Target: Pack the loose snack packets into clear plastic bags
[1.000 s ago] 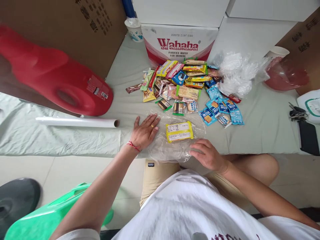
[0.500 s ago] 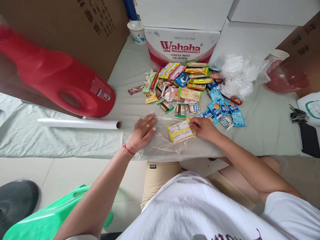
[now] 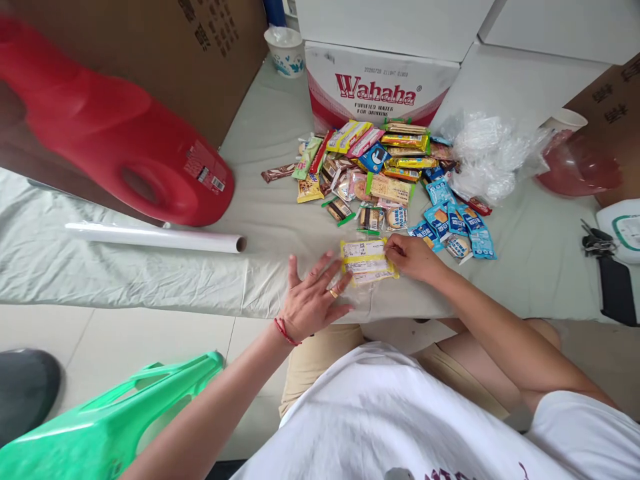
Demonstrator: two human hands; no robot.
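A flat snack packet with yellow edges and a white printed panel (image 3: 369, 261) lies near the table's front edge. My right hand (image 3: 416, 259) pinches it at its right end, thumb and fingertips together. Just left of the packet is my left hand (image 3: 316, 299), palm down with fingers spread and a ring on one finger. Its fingertips reach the packet's left edge. Clear plastic film (image 3: 364, 293) shows faintly around the packet's lower side; how far it covers the packet I cannot tell. Behind lies a pile of wrapped snacks (image 3: 395, 190), with blue packets (image 3: 441, 220) at its right.
A red jug (image 3: 170, 167) and a white film roll (image 3: 155, 238) lie at left. The Wahaha carton (image 3: 380, 93) stands behind the snacks. Crumpled clear plastic (image 3: 483, 157), a red bowl (image 3: 575, 167), keys (image 3: 597, 240) and a black phone-like object (image 3: 619, 287) are at right.
My left hand has moved right and nearer to me, from the film's left side to the packet's left edge. Less spread film shows at left. My right hand keeps its pinch on the packet.
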